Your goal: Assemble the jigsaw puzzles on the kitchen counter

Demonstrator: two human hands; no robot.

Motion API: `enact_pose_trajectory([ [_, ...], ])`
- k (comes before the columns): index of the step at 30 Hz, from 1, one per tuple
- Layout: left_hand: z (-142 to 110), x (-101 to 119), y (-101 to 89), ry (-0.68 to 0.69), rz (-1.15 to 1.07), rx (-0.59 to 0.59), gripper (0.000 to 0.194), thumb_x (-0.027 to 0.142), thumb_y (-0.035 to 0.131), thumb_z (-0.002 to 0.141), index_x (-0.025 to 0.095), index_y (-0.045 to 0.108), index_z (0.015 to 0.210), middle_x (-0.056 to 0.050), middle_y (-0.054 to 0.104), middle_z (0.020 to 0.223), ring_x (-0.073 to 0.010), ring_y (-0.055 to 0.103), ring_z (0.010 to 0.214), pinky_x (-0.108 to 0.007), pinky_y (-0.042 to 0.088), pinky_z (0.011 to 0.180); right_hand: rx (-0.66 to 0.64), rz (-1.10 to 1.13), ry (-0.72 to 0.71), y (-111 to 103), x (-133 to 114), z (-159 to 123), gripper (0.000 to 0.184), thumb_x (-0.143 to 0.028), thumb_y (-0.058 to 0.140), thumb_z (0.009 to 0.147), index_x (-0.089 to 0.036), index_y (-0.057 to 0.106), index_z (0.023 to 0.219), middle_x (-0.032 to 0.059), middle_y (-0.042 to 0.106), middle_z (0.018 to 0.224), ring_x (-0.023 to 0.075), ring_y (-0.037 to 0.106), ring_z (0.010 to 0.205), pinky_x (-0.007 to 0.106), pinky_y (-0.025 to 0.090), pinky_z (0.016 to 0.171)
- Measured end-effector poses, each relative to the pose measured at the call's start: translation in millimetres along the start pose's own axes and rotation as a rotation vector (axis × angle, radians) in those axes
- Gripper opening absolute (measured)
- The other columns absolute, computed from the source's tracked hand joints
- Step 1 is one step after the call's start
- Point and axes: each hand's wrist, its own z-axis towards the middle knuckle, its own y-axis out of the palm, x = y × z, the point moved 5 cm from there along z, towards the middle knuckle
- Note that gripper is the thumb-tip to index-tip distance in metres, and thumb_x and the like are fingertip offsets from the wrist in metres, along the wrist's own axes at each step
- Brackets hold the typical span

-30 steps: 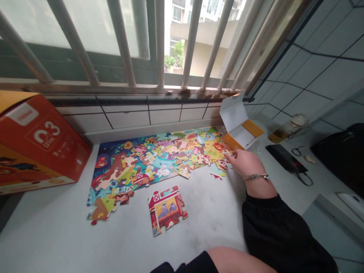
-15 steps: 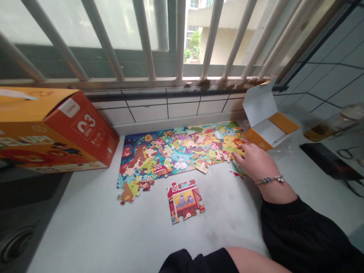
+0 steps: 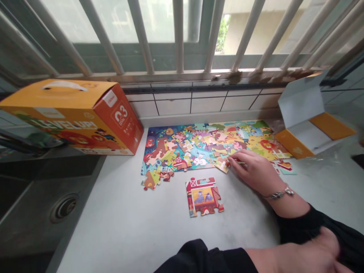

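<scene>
My right hand (image 3: 254, 170) reaches in from the right over the near edge of a colourful jigsaw picture (image 3: 264, 144). Its thumb and fingertips are pinched together on a puzzle piece, mostly covered by the fingers. A yellowish loose piece (image 3: 222, 165) lies right beside the fingertips. My left hand (image 3: 313, 252) is low at the right, crossing in front of my right sleeve; it is smeared by motion and its fingers are unclear. Nearer to me lies a joined red barn section (image 3: 203, 197) with purple figures. Many loose pieces are spread over the picture.
An orange carton with a handle (image 3: 113, 121) stands at the left, beside a dark sink (image 3: 31, 204). At the right an opened small box (image 3: 301, 142) has its lid up, with clear plastic around it. Joined pieces (image 3: 152, 179) overhang the picture's near left corner. A barred window is behind.
The view has turned left. My right hand has moved left along the picture, away from the lion and the red-and-white pieces. My left hand has come into view at the lower right.
</scene>
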Motion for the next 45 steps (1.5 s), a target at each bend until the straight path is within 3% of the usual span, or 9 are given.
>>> enact_pose_trajectory([
  [4, -17, 19, -13.1, 0.081, -0.513, -0.119, 0.103, 0.105, -0.034, 0.058, 0.030, 0.035, 0.046, -0.003, 0.030, 0.047, -0.0158, 0.034, 0.041, -0.037, 0.032, 0.044, 0.081, 0.092, -0.004, -15, -2, -1, 0.024, -0.040, 0.060, 0.111, -0.028, 0.075, 0.098, 0.0047, 0.081, 0.093, 0.0246, 0.077, 0.084, 0.039, 0.058, 0.078],
  [8, -67, 67, -41.4, 0.441, -0.548, 0.038, 0.097, 0.111, -0.006, 0.078, 0.026, 0.032, 0.049, 0.002, 0.026, 0.044, -0.0117, 0.029, 0.041, -0.034, 0.028, 0.051, 0.111, 0.181, -0.033, -23, -14, -2, 0.023, -0.041, 0.062, 0.110, -0.029, 0.074, 0.096, 0.0044, 0.082, 0.093, 0.0246, 0.077, 0.084, 0.039, 0.059, 0.080],
  [14, -159, 99, -60.1, 0.618, -0.292, 0.140, 0.088, 0.104, 0.026, 0.093, 0.027, 0.022, 0.052, 0.005, 0.022, 0.046, -0.0090, 0.020, 0.042, -0.031, 0.021, 0.052, 0.144, 0.211, -0.065, -14, -34, -1, 0.026, -0.040, 0.058, 0.112, -0.028, 0.074, 0.095, 0.0067, 0.082, 0.098, 0.0251, 0.077, 0.091, 0.041, 0.059, 0.087],
  [19, -177, 90, -50.7, 0.432, -0.260, -0.057, 0.088, 0.109, 0.015, 0.087, 0.029, 0.019, 0.053, 0.006, 0.018, 0.046, -0.0095, 0.018, 0.040, -0.031, 0.023, 0.051, 0.116, 0.154, -0.051, 8, -49, 11, 0.029, -0.038, 0.054, 0.113, -0.027, 0.075, 0.096, 0.0061, 0.080, 0.094, 0.0235, 0.072, 0.090, 0.037, 0.055, 0.084],
  [25, -164, 81, -45.0, 0.277, -0.241, -0.097, 0.088, 0.110, 0.028, 0.085, 0.028, 0.021, 0.052, 0.007, 0.018, 0.047, -0.0104, 0.017, 0.042, -0.033, 0.020, 0.051, 0.213, 0.118, 0.054, 26, -57, 33, 0.026, -0.032, 0.060, 0.110, -0.022, 0.073, 0.089, 0.0062, 0.076, 0.086, 0.0217, 0.065, 0.080, 0.035, 0.046, 0.079],
  [32, -166, 76, -26.9, -0.026, 0.133, -0.295, 0.085, 0.104, 0.041, 0.090, 0.027, 0.029, 0.056, 0.005, 0.025, 0.056, -0.0128, 0.021, 0.053, -0.037, 0.017, 0.058, 0.139, 0.179, 0.053, 32, -55, 32, 0.028, -0.034, 0.059, 0.109, -0.023, 0.070, 0.085, 0.0017, 0.069, 0.074, 0.0179, 0.057, 0.067, 0.032, 0.038, 0.070],
  [35, -167, 78, -25.1, -0.063, 0.165, -0.299, 0.085, 0.103, 0.043, 0.091, 0.027, 0.030, 0.056, 0.005, 0.025, 0.057, -0.0134, 0.022, 0.055, -0.038, 0.018, 0.058, 0.140, 0.235, 0.099, 30, -51, 29, 0.036, -0.040, 0.059, 0.109, -0.023, 0.066, 0.078, -0.0013, 0.061, 0.064, 0.0158, 0.054, 0.061, 0.031, 0.035, 0.066],
  [39, -168, 71, -28.9, -0.195, 0.143, -0.245, 0.084, 0.097, 0.067, 0.085, 0.025, 0.035, 0.055, 0.005, 0.030, 0.055, -0.0118, 0.025, 0.054, -0.035, 0.021, 0.057, 0.175, 0.222, 0.099, 18, -43, 26, 0.044, -0.047, 0.057, 0.111, -0.023, 0.065, 0.074, -0.0015, 0.059, 0.061, 0.0150, 0.054, 0.059, 0.031, 0.034, 0.064],
  [45, -165, 55, -37.7, -0.330, 0.221, -0.262, 0.077, 0.085, 0.085, 0.079, 0.023, 0.044, 0.057, 0.006, 0.038, 0.056, -0.0102, 0.032, 0.054, -0.031, 0.027, 0.052, 0.237, 0.129, 0.183, -7, -8, 16, 0.048, -0.051, 0.056, 0.110, -0.023, 0.064, 0.072, -0.0014, 0.055, 0.059, 0.0152, 0.052, 0.057, 0.031, 0.033, 0.061],
])
